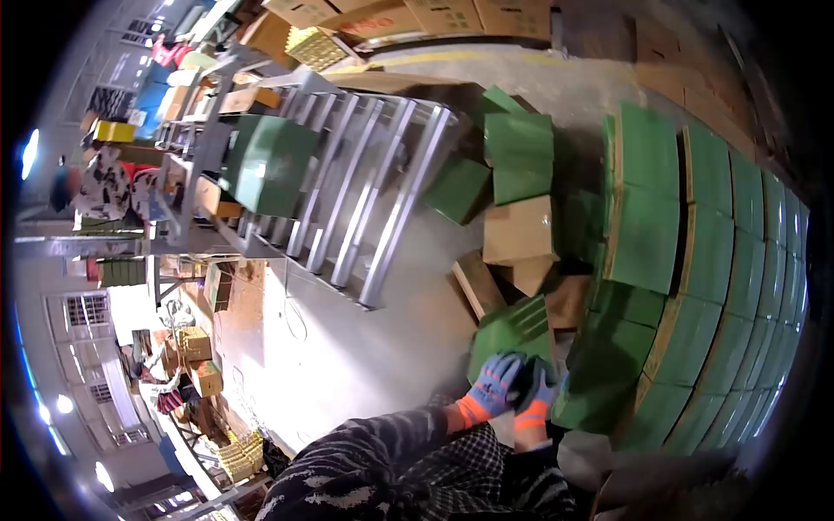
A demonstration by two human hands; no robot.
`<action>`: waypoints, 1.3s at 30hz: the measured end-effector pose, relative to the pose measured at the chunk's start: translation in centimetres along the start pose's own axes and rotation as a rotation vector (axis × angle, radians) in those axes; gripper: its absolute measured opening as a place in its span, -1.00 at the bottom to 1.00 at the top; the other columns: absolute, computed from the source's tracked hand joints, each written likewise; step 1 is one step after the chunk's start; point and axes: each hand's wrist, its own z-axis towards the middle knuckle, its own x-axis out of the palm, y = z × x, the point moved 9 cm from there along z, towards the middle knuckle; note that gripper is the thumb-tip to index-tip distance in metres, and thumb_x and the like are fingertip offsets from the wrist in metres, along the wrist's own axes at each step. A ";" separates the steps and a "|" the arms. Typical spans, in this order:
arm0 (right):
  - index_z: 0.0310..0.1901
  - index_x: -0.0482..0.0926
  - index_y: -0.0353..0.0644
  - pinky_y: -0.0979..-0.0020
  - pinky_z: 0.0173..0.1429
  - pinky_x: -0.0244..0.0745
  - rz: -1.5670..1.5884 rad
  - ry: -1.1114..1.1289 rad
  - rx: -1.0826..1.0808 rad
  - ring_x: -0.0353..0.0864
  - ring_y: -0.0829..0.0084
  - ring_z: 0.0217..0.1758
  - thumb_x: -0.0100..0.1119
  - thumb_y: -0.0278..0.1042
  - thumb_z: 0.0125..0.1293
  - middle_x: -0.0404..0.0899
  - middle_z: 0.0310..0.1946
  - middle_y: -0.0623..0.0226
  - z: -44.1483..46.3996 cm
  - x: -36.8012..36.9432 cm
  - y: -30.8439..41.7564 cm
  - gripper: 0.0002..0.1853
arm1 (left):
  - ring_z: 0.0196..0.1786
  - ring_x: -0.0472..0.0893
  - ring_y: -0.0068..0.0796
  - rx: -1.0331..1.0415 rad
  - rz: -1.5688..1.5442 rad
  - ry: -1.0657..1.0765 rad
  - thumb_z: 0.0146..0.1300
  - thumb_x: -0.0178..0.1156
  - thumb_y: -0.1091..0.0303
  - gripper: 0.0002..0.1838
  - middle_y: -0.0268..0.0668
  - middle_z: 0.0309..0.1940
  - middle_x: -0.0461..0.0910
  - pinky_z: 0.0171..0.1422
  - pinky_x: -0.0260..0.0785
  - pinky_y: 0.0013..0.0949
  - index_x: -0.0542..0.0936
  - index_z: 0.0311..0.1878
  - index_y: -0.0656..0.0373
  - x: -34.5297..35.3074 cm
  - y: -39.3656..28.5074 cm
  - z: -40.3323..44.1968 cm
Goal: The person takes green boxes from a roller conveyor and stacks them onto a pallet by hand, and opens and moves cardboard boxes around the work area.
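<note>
My left hand [491, 388], in a blue-grey glove with an orange cuff, is at the near edge of a green cardboard piece [514, 333]. Its fingers are bent towards a small dark thing [524, 383] between my hands. Close beside it on the right, my right hand [535, 405] wears a matching glove, its fingers bent round the same dark area. What exactly the fingers hold is too dark and small to name.
Stacked green boxes [643, 227] stand close on the right. Loose brown boxes [519, 230] and green boxes [519, 156] lie ahead. A metal roller conveyor [352, 187] carries a green box [276, 167] at the left. People [106, 184] are at the far left.
</note>
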 end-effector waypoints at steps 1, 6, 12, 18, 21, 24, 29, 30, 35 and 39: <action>0.01 0.49 -0.26 0.39 -0.13 0.57 -0.167 0.162 -0.272 0.59 0.38 -0.21 0.21 -0.41 0.28 0.57 -0.20 0.29 -0.7 0.6 2.7 -0.71 | 0.33 0.23 0.14 0.045 -0.098 0.054 -0.04 0.34 0.21 -0.11 0.09 0.28 0.25 0.44 0.03 0.03 0.20 0.34 0.37 -1.7 -1.6 -0.4; 0.22 0.35 -0.24 0.36 0.04 0.49 -0.219 0.441 -0.347 0.50 0.39 0.00 0.01 -0.31 0.39 0.48 0.03 0.26 -2.0 0.7 8.3 -0.59 | 0.38 0.21 0.08 0.088 -0.355 0.196 0.11 0.32 0.14 -0.13 0.14 0.31 0.21 0.46 0.05 -0.09 0.14 0.39 0.34 -8.5 -8.2 -1.4; 0.30 0.28 -0.21 0.27 0.30 0.30 -0.125 0.574 -0.342 0.36 0.32 0.24 -0.14 -0.15 0.47 0.39 0.21 0.24 -8.0 7.7 15.8 -0.53 | 0.34 0.30 -0.18 0.085 -0.281 -0.604 0.25 0.19 0.04 -0.28 -0.14 0.33 0.28 0.39 0.12 -0.08 0.23 0.38 0.17 -30.6 -2.3 -0.5; 0.34 0.24 -0.18 0.20 0.37 0.24 0.136 0.422 -0.266 0.32 0.23 0.31 -0.26 0.00 0.48 0.32 0.30 0.25 -13.0 7.0 17.2 -0.46 | 0.25 0.34 -0.21 -0.560 -1.683 -0.763 0.14 0.13 -0.31 -0.25 -0.30 0.26 0.38 0.30 0.25 0.00 0.31 0.34 -0.16 -51.1 25.8 4.8; 0.36 0.23 -0.17 0.16 0.40 0.21 0.208 0.325 -0.192 0.29 0.19 0.34 -0.32 0.07 0.49 0.28 0.34 0.25 -16.1 3.9 15.7 -0.41 | 0.09 0.47 -0.19 -0.453 -1.563 -0.524 0.19 0.23 -0.07 -0.47 -0.20 0.10 0.51 0.24 0.34 -0.14 0.50 0.13 0.03 -52.6 23.5 5.6; 0.35 0.25 -0.13 0.12 0.38 0.24 0.112 0.389 -0.083 0.31 0.19 0.32 -0.36 0.18 0.47 0.31 0.31 0.27 -17.7 -1.9 12.1 -0.37 | 0.07 0.51 -0.18 -0.534 -1.495 -0.578 0.18 0.27 -0.10 -0.42 -0.19 0.08 0.54 0.22 0.37 -0.16 0.51 0.11 0.13 -51.9 22.8 5.3; 0.34 0.25 -0.12 0.16 0.38 0.23 0.263 0.181 -0.147 0.33 0.23 0.30 -0.32 0.18 0.46 0.33 0.30 0.28 -20.1 -9.5 10.4 -0.37 | 0.17 0.46 -0.24 -0.494 -1.523 -0.439 0.26 0.16 -0.15 -0.38 -0.22 0.15 0.48 0.24 0.35 -0.19 0.43 0.22 0.11 -41.0 10.5 4.8; 0.34 0.25 -0.12 0.16 0.38 0.23 0.282 0.136 -0.157 0.33 0.23 0.30 -0.32 0.19 0.46 0.33 0.30 0.28 -20.6 -11.5 10.2 -0.37 | 0.19 0.45 -0.27 -0.517 -1.461 -0.405 0.28 0.14 -0.13 -0.37 -0.21 0.17 0.46 0.25 0.35 -0.20 0.39 0.25 0.11 -37.7 7.2 4.0; 0.35 0.24 -0.10 0.16 0.37 0.22 0.386 -0.075 -0.194 0.33 0.23 0.29 -0.30 0.22 0.44 0.33 0.30 0.28 -21.5 -22.6 7.9 -0.35 | 0.19 0.44 -0.37 -0.458 -1.297 -0.264 0.34 0.17 0.13 -0.44 -0.25 0.15 0.44 0.22 0.37 -0.21 0.28 0.33 0.07 -19.9 -7.0 1.1; 0.35 0.23 -0.08 0.17 0.37 0.22 0.479 -0.219 -0.218 0.33 0.23 0.28 -0.29 0.24 0.42 0.32 0.30 0.29 -20.8 -31.0 5.3 -0.34 | 0.13 0.50 -0.39 -0.626 -1.160 -0.002 0.29 0.23 0.39 -0.43 -0.28 0.10 0.49 0.20 0.39 -0.20 0.26 0.33 0.09 -5.0 -7.4 -0.7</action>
